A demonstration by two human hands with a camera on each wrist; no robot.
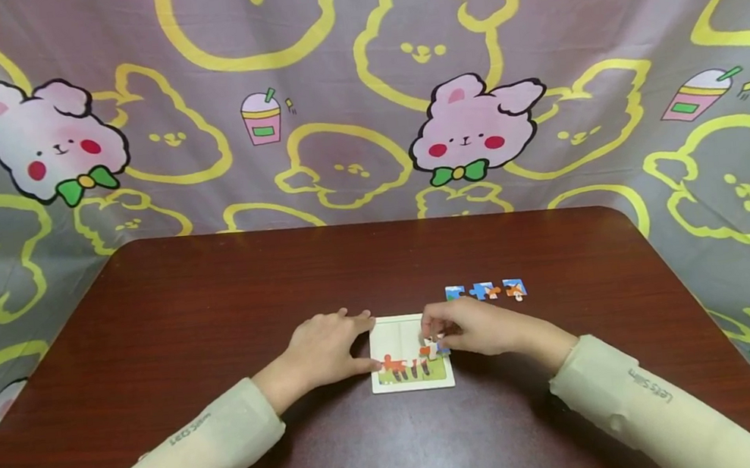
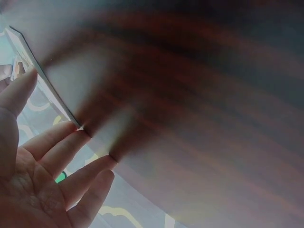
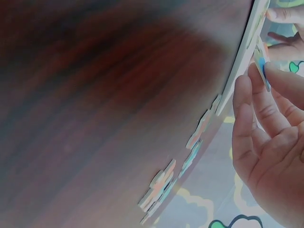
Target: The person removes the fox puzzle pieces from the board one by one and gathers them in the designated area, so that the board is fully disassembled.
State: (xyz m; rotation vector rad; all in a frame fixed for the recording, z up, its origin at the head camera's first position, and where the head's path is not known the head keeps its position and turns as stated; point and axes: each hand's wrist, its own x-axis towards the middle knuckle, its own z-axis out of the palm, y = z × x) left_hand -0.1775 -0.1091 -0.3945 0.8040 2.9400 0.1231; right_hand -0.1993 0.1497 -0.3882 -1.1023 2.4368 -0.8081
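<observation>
A pale square puzzle tray (image 1: 389, 335) lies on the table, its lower part filled with pieces showing orange shapes, striped legs and green grass (image 1: 412, 372). The upper part of the tray is bare. My left hand (image 1: 325, 350) has its fingers spread and straight, with the thumb and fingertips at the tray's left edge. Over the tray's right side, my right hand (image 1: 483, 323) pinches a jigsaw piece (image 3: 261, 66) between thumb and fingers. That piece is held tilted, with blue on its face; the fingers partly hide it in the head view.
Beyond the right hand lie loose jigsaw pieces in a row: a blue and green one (image 1: 454, 293), a blue and orange one (image 1: 483, 290) and another with an orange animal head (image 1: 514, 288). The brown table (image 1: 218, 304) ends against a patterned curtain (image 1: 330, 63).
</observation>
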